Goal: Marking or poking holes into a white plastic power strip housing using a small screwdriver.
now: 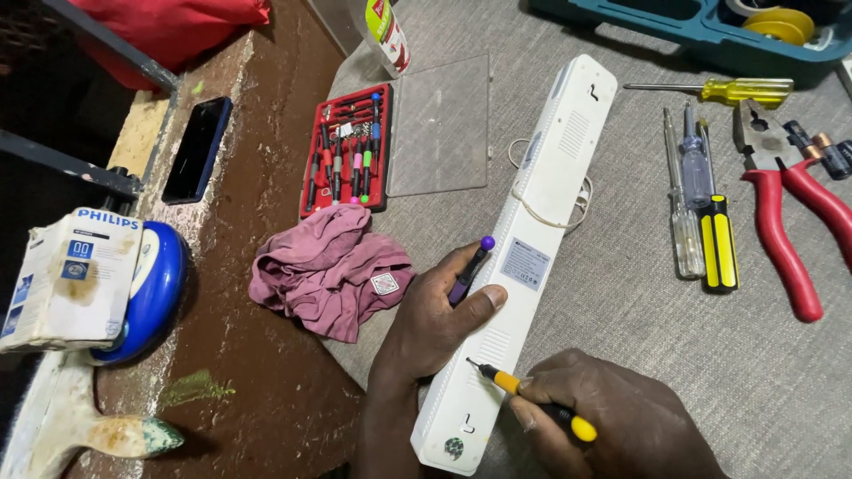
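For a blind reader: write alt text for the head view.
The right hand sets a small yellow screwdriver against a long white lamp while the left hand steadies it and holds a purple screwdriver. Around lie a pink rag, a red bit set and red pliers.

We cannot see the purple screwdriver (pixel 470 269) shaft, buried in the left hand (pixel 435 315); the right hand (pixel 612 417) is cut by the bottom edge; the teal toolbox (pixel 701 27) at the surface's far right corner runs out of frame; the precision bits (pixel 351 146) are too small to tell apart.
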